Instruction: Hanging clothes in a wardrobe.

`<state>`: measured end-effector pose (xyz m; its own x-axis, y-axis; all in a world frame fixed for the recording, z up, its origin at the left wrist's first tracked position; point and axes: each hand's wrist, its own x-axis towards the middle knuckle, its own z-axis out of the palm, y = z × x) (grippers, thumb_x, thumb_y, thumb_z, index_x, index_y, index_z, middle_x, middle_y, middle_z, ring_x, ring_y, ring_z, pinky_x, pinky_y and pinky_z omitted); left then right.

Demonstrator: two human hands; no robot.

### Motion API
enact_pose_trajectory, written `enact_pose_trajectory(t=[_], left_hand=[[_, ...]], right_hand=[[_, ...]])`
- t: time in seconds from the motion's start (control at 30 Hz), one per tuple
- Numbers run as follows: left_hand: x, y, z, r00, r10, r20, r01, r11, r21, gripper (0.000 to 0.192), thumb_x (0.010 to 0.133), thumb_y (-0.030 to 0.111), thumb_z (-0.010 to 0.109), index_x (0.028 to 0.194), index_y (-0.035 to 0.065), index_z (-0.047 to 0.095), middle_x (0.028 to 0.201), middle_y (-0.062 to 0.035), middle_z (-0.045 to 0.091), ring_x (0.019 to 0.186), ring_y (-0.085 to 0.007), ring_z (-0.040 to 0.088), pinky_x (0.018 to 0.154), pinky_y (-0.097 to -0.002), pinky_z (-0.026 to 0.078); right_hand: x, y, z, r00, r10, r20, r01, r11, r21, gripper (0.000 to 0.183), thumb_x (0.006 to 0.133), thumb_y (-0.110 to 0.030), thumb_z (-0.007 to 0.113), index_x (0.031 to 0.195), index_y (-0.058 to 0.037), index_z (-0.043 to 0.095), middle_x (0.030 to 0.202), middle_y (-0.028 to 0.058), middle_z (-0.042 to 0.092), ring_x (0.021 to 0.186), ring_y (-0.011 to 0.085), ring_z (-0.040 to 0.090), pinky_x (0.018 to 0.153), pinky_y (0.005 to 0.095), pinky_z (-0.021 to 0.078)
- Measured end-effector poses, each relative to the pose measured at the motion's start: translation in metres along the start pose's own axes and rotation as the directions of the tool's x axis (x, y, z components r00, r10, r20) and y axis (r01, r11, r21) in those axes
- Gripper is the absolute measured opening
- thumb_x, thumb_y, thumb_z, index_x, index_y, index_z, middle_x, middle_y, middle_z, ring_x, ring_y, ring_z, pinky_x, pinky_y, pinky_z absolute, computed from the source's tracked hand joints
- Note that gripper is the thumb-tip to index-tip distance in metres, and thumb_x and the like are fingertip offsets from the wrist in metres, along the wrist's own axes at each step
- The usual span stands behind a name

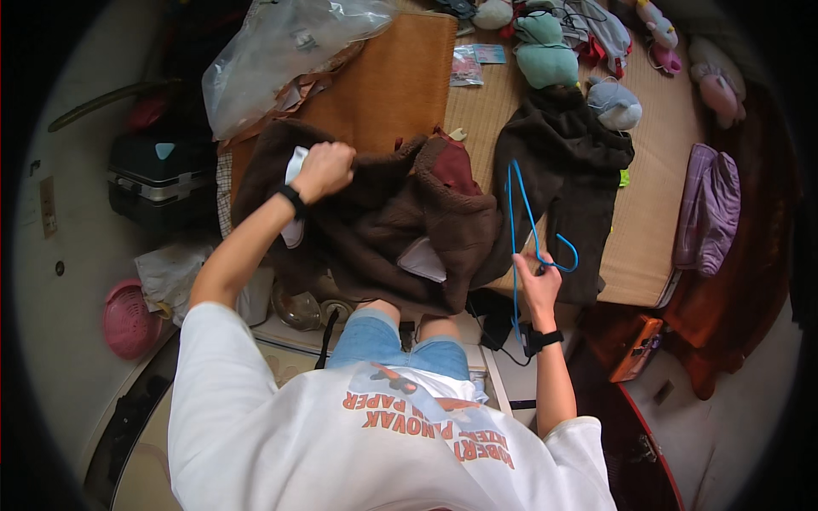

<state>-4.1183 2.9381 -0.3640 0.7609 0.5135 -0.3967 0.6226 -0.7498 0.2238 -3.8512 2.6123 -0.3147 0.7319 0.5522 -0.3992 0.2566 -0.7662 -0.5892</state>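
Note:
A brown fleece-lined garment (383, 217) with a dark red lining at its collar and pale patches lies bunched over the bed's edge before me. My left hand (326, 169) is closed on its upper left part, beside a white patch. In my right hand (539, 284) is a blue wire hanger (525, 207), held near its hook, with its long side pointing up and down. Behind the hanger lie dark brown trousers (578, 211), spread on the woven mat. The hanger holds no garment.
A clear plastic bag (281, 57) lies at the upper left of the bed with its woven mat (645, 255). Plush toys (546, 57) sit at the far side, and folded purple cloth (706, 207) at the right. A black case (163, 185) and pink basket (131, 319) stand left.

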Motion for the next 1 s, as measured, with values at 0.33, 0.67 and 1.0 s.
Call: enact_pose_trajectory(t=[0.33,0.67,1.0], left_hand=[[-0.204,0.063,-0.085,0.986,-0.106,-0.131,0.061,0.950,-0.307,0.015,0.068,0.013,0.065,0.069,0.0026,0.056,0.069,-0.0112,0.057,0.065,-0.0280,0.058,0.056,-0.0360,0.045],[-0.337,-0.028,-0.128,0.111,-0.926,-0.362,-0.010,0.363,-0.932,0.015,0.084,0.019,0.060,0.089,0.0059,0.062,0.069,0.0013,0.057,0.052,-0.0055,0.046,0.040,-0.0207,0.029],[-0.306,0.031,-0.157,0.384,-0.829,-0.406,0.060,0.462,-0.885,0.034,0.081,0.036,0.063,0.072,0.0034,0.058,0.054,0.0048,0.046,0.043,-0.0037,0.039,0.038,-0.0219,0.027]], right_hand=[[0.038,-0.002,0.115,0.929,-0.357,0.094,0.369,0.910,-0.189,0.025,0.063,-0.012,0.063,0.087,-0.0062,0.057,0.087,0.0176,0.061,0.081,0.0380,0.058,0.069,0.0443,0.0467],[0.042,0.041,-0.155,0.855,-0.211,-0.475,0.339,0.919,0.202,0.014,0.069,-0.003,0.064,0.082,0.0006,0.063,0.074,0.0016,0.062,0.067,0.0109,0.054,0.065,0.0256,0.0444],[0.031,0.195,-0.335,0.684,-0.096,-0.723,-0.080,0.975,-0.205,0.038,0.070,-0.023,0.069,0.096,0.0026,0.061,0.086,0.0093,0.063,0.077,0.0184,0.058,0.072,0.0323,0.0455]])
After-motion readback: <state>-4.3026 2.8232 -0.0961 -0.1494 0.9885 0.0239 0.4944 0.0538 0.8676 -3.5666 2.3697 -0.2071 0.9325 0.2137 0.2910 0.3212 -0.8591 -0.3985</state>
